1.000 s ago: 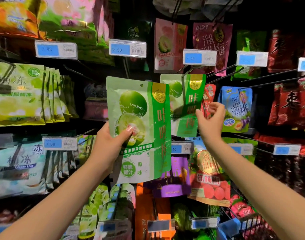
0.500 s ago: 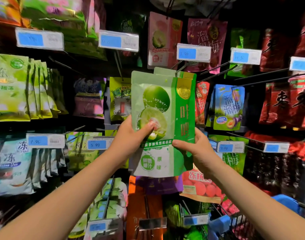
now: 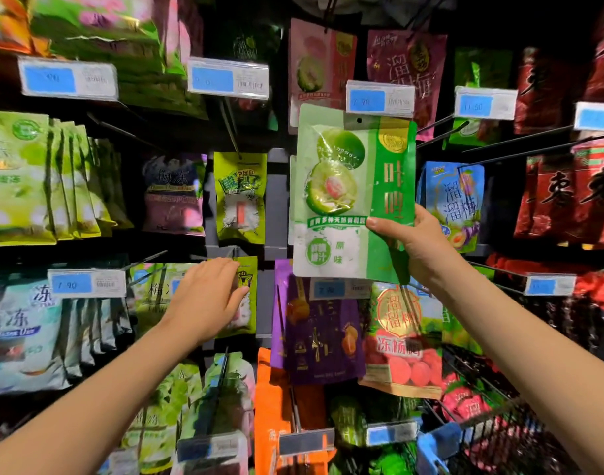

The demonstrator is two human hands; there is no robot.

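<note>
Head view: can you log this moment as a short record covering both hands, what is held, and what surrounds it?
right hand: grips the green pouch by its lower right corner, thumb on the front
green pouch: upright, raised in front of the rack, hang hole just below a price tag
left hand: open, fingers straight, reaching at a yellow-green pouch hanging lower left; contact unclear
nearby: wire basket at lower right
</note>
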